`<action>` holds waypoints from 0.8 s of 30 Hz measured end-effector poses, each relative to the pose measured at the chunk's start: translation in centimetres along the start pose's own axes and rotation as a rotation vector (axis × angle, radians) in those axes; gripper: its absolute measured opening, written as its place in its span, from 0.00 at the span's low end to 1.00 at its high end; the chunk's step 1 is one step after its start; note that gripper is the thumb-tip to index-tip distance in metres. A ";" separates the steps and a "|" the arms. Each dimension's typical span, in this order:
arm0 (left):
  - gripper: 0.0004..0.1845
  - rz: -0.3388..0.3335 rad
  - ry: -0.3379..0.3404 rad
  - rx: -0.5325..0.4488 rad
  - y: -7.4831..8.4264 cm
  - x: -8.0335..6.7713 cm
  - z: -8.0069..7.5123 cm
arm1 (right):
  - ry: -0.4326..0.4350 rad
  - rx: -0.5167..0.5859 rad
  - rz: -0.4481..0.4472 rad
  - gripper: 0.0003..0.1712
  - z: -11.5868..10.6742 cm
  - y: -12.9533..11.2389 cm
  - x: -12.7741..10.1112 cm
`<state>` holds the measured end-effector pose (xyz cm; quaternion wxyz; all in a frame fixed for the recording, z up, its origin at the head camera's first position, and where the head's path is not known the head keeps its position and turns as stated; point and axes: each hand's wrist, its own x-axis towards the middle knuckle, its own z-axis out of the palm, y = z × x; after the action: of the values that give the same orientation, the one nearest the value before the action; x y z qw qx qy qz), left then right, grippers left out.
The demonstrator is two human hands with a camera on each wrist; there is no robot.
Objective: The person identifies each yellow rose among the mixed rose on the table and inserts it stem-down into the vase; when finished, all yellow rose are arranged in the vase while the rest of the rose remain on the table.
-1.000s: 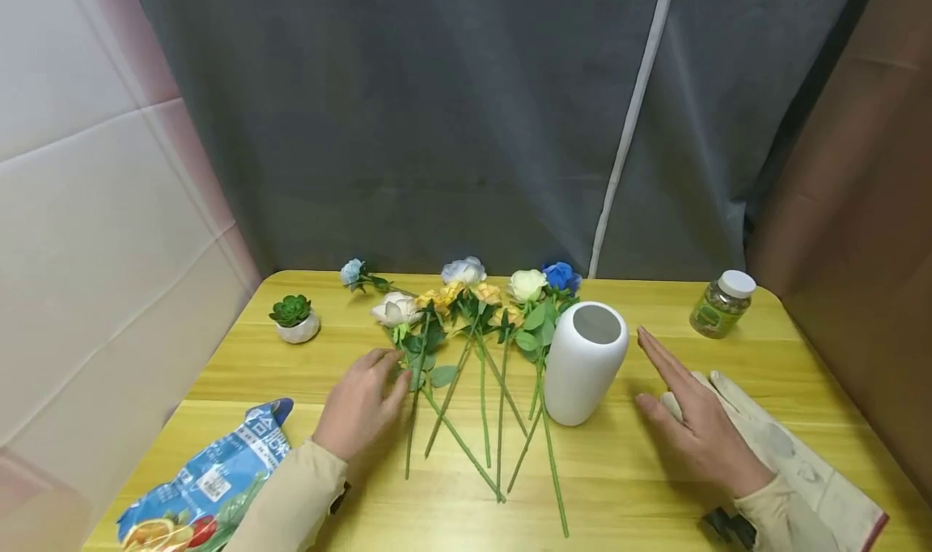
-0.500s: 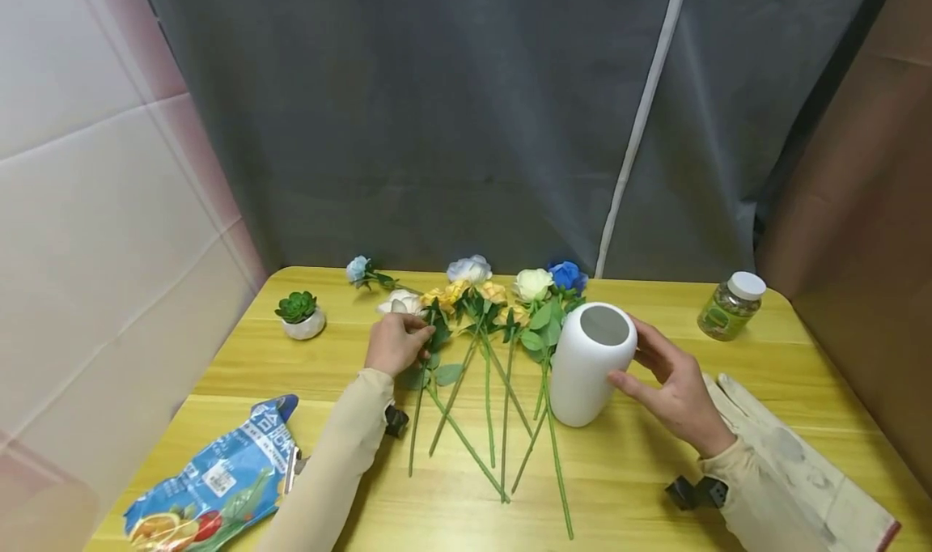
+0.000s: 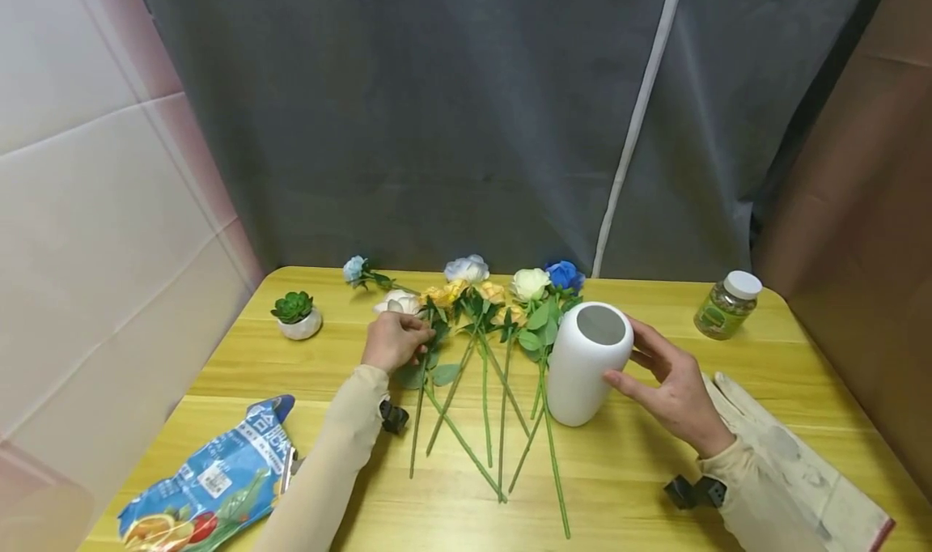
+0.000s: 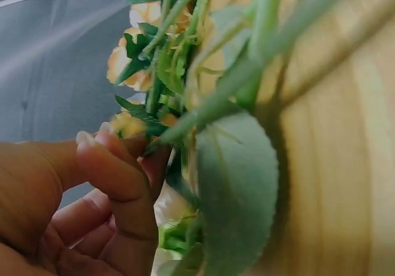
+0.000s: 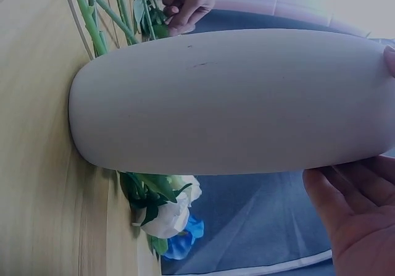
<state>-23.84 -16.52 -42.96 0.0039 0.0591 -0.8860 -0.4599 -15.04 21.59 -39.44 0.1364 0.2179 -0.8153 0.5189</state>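
My left hand (image 3: 396, 343) is among the flowers, its thumb and fingers pinching a green flower stem (image 4: 213, 108) just below a yellow bloom. Beside those fingers lies a white flower (image 3: 399, 302), partly covered by the hand. My right hand (image 3: 673, 390) holds a white vase (image 3: 582, 390) around its upper part, thumb on the near side and fingers behind. The vase stands upright on the table. Several more flowers lie between the hands, including a cream rose (image 3: 530, 284) and a dark blue rose (image 3: 565, 275), their stems crossing toward me.
A potted succulent (image 3: 297, 316) and a blue printed bag (image 3: 211, 483) are on the left. On the right are a white-lidded jar (image 3: 728, 304) and pale gloves (image 3: 794, 459). A grey curtain (image 3: 437, 131) hangs behind the table's far edge.
My left hand has reached forward and pinched a flower stem. The right hand has moved left from above the gloves and taken hold of the vase, which stays in place.
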 end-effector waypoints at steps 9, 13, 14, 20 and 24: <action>0.07 0.050 0.085 -0.019 1.0 -0.2 -0.8 | 0.009 -0.006 -0.012 0.39 0.1 0.1 0.0; 0.08 0.052 0.093 -0.055 1.9 -0.5 -1.2 | 0.010 -0.014 -0.013 0.40 0.1 0.2 -0.1; 0.09 0.058 0.101 -0.066 2.1 -0.6 -1.2 | 0.010 -0.014 -0.014 0.40 0.1 0.2 -0.1; 0.08 0.126 0.140 -0.153 3.6 -1.4 -1.6 | 0.012 -0.019 -0.018 0.40 0.0 0.3 -0.1; 0.09 0.169 0.164 -0.200 4.7 -2.1 -1.7 | 0.013 -0.015 -0.022 0.40 0.0 0.3 0.0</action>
<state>-22.09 -15.00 -38.01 0.1206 0.0208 -0.8343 -0.5375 -15.18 21.69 -39.75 0.1488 0.2224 -0.8159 0.5126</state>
